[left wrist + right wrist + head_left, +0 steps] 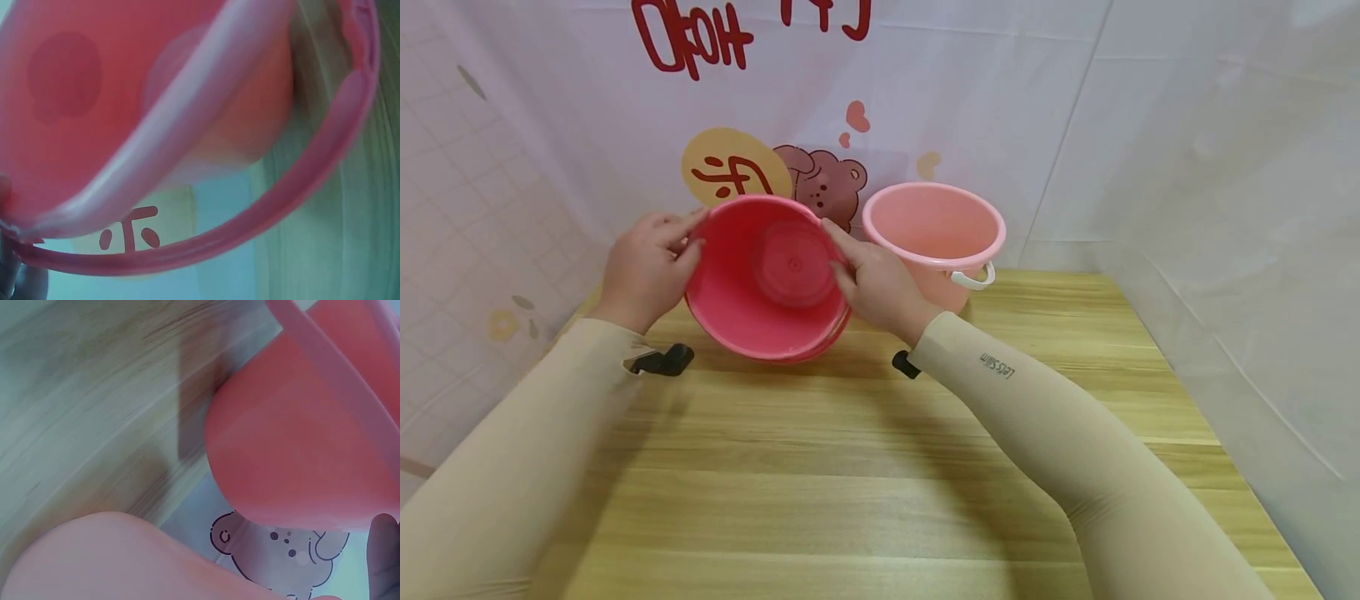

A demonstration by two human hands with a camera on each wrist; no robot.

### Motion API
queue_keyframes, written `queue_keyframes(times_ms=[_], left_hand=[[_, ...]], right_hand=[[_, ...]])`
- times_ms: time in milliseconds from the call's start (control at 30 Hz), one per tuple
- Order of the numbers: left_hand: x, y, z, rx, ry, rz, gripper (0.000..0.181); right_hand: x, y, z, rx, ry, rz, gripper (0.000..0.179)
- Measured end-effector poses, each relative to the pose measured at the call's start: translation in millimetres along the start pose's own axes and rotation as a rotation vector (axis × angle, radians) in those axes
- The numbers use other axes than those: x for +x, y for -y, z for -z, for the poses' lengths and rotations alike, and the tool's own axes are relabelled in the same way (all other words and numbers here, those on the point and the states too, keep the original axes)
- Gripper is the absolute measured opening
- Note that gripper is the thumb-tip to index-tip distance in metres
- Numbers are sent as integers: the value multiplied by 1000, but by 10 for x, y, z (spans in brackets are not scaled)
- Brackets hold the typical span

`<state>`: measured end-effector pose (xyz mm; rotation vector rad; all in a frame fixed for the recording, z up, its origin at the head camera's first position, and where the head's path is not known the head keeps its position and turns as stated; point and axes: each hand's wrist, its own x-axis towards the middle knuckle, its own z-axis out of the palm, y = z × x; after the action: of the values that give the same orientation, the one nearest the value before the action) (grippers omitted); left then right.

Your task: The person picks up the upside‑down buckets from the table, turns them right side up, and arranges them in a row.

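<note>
A deep pink bucket is tilted, its mouth facing the head camera and its round base showing inside. On the left of its rim my left hand grips with thumb and fingers. My right hand pinches the opposite side of the rim. The bucket's pink handle hangs away from the rim in the left wrist view. The right wrist view shows the bucket's outer wall and a fingertip at the edge. Just right of it stands a light pink bucket, upright, with a white handle grip.
Both buckets are at the far part of a wooden table. A white printed cloth with red lettering, hearts and a bear hangs behind. White sheeting borders the right side. Black straps sit at the wrists.
</note>
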<state>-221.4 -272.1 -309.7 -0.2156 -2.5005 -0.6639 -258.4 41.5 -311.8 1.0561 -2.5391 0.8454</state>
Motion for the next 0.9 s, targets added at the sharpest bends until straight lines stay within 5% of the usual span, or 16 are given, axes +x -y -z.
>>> queue_keyframes(times_ms=[400,900], left_hand=[[-82,94,-1,-69,47,12,57],[-22,4,59,29,40,8,50]], right_hand=[[29,40,37,171,-4,-85,59],[8,105,59,240,-26,-194,59]])
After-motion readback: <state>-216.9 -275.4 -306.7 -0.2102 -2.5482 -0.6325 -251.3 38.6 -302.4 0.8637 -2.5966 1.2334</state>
